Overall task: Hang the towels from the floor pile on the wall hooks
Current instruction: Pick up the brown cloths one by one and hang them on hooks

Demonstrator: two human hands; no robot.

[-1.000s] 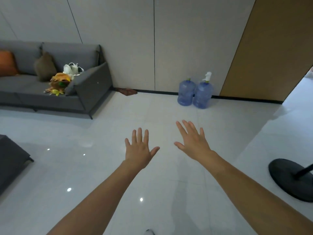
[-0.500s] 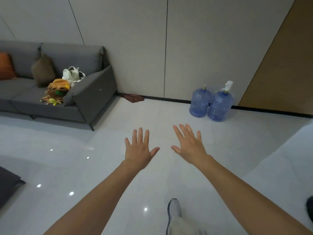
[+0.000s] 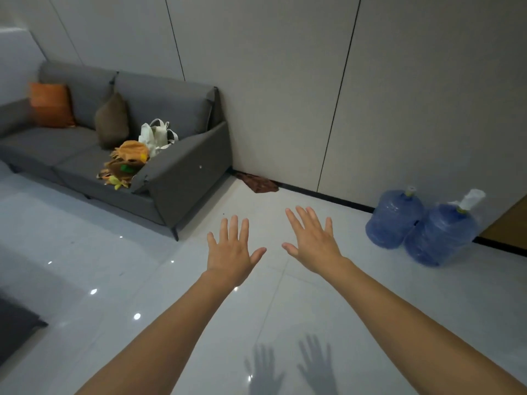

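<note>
Holding the left hand [image 3: 229,249] and the right hand [image 3: 312,243] out ahead at arm's length, palms down, fingers straight and fanned apart, gripping nothing and touching nothing.

Hovering both over a glossy white tiled floor [image 3: 85,252], mirroring ceiling lights as small bright dots and the two hands as grey shapes near the bottom edge. Facing a pale panelled wall [image 3: 271,81] cut by thin dark upright seams and ending at the foot in a black skirting strip [image 3: 328,196]. Passing a grey sofa [image 3: 182,178] on the left, backed against that wall and carrying an orange cushion [image 3: 51,108], a brown cushion [image 3: 111,121], a white bag [image 3: 155,135] and an orange-and-brown soft heap [image 3: 127,161] by its near armrest. Showing two blue water bottles [image 3: 393,220] on the right, standing on the floor touching each other by the skirting, the nearer one topped with a white wrapped pump [image 3: 472,198].

Spotting the towel pile [image 3: 258,182], brown and crumpled, lying low on the floor against the foot of the wall, just beside the sofa's end and well beyond the fingertips of both hands. Running its long axis along the skirting, one end pointing at the sofa corner, the other toward the bottles. Failing to tell how many towels are in it.
</note>
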